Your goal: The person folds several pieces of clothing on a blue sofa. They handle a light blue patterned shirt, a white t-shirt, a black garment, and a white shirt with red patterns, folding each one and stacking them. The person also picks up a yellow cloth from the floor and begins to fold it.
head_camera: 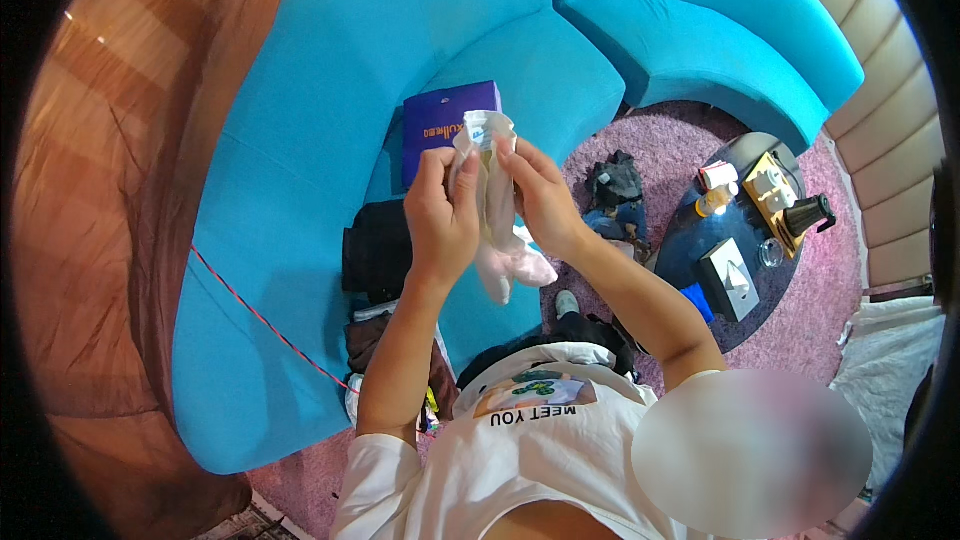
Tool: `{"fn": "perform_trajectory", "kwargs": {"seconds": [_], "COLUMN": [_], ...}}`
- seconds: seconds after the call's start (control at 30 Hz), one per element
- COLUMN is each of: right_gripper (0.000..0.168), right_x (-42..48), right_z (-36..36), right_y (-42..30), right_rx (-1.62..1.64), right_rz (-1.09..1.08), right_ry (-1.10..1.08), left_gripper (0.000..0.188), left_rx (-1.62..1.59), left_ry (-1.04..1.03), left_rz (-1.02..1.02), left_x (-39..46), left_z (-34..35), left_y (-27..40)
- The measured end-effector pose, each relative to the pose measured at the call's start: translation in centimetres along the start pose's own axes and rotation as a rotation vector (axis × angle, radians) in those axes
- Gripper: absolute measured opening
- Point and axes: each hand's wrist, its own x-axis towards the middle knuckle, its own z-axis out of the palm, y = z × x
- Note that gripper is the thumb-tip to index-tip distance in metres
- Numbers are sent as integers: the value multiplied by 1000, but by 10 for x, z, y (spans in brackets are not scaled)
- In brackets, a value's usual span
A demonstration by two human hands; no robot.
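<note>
A white sock [498, 202] hangs between my two hands, its cuff spread apart at the top. My left hand [442, 214] pinches the cuff's left edge between thumb and fingers, and my right hand [547, 199] grips the right edge. Lower down, the pale pinkish foot end splits into two lobes; whether this is one sock or a pair I cannot tell. Behind the cuff, a purple bag or box [450, 109] bearing writing rests on the turquoise sofa [330, 90]. Folded black clothing [377, 247] lies beside my left hand, partly hidden by it.
A red cord [262, 316] crosses the sofa. Dark garments [616, 181] and jeans [626, 223] lie on the pink carpet [675, 131]. To the right, an oval dark table [679, 262] holds a tissue box [733, 281], a bottle [716, 199], an ashtray [771, 253] and a tray with a jug [806, 216].
</note>
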Motion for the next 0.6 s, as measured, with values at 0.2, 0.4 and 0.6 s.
{"fn": "perform_trajectory", "kwargs": {"seconds": [0.2, 0.4, 0.6], "right_gripper": [28, 32, 38], "right_x": [-5, -15, -17], "right_z": [1, 0, -14], "right_y": [5, 1, -10], "right_rx": [-37, -58, -16], "right_rz": [-36, -22, 109], "right_ry": [46, 89, 148], "left_gripper": [7, 10, 10], "left_rx": [283, 303, 327], "left_ry": [74, 68, -93], "left_rz": [219, 297, 437], "left_x": [2, -9, -10], "left_z": [5, 10, 11], "left_y": [18, 18, 26]}}
